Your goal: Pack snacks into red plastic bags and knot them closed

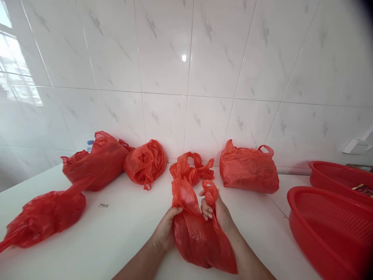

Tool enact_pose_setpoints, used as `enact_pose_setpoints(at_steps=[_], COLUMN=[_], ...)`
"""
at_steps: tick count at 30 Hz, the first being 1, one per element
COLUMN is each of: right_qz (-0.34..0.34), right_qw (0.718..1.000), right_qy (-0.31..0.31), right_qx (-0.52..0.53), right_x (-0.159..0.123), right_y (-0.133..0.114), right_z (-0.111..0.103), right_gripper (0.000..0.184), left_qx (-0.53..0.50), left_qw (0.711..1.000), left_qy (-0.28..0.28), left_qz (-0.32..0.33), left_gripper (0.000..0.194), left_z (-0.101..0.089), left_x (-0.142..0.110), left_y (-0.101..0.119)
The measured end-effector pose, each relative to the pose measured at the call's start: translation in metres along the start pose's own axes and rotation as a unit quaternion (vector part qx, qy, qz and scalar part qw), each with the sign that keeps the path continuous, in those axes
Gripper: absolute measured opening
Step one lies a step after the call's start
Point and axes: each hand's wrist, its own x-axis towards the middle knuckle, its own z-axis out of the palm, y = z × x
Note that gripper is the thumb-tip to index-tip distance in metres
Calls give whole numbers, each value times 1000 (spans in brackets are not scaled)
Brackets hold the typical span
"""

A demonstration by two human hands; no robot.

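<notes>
A filled red plastic bag [201, 241] stands on the white table right in front of me, its two handles pointing up. My left hand [167, 227] grips its left side, thumb lying over the film below the left handle. With curled fingers my right hand [211, 208] holds the right handle. What the bag contains is hidden; only dark shapes show through. Just behind it lies a crumpled red plastic bag [190, 171], touching or nearly touching the left handle.
Along the tiled wall sit a boxy red bag [249, 169], a rounded red bag [144, 163] and a larger red bag [99, 165], with a blue-capped bottle [90, 144] behind. Another red bag [49, 217] lies left. Red plastic baskets [300, 225] stand right.
</notes>
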Motion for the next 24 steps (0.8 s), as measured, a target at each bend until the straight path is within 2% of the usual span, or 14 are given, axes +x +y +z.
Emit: enact_pose_setpoints(at_steps=[3, 5, 8, 9, 13, 17, 20, 24], right_qz=[27, 54, 60, 61, 82, 104, 93, 79], right_qw=[998, 996, 995, 995, 993, 982, 986, 994], right_qy=[12, 18, -10, -22, -83, -149, -122, -56], right_qx=[-48, -66, -77, -71, -36, -59, -66, -51], right_x=[-3, -4, -5, -5, -8, -10, -10, -6], right_y=[10, 14, 17, 17, 18, 24, 30, 35], right_z=[3, 3, 3, 4, 9, 10, 9, 5], right_gripper=[64, 62, 44, 43, 60, 50, 44, 38], left_qx=[-46, -61, -82, -88, -90, -24, 48, 120], left_qw=[995, 993, 992, 992, 993, 998, 997, 990], left_qy=[-89, -101, -71, -57, -29, -27, -20, 32], left_qz=[9, 31, 61, 65, 65, 52, 57, 74], left_gripper=[29, 26, 20, 18, 17, 23, 29, 41], left_z=[-8, -13, -19, -20, -19, -12, -10, -13], left_x=[-1, 2, 9, 10, 10, 8, 10, 13], left_y=[5, 5, 0, -1, -3, -1, -4, -12])
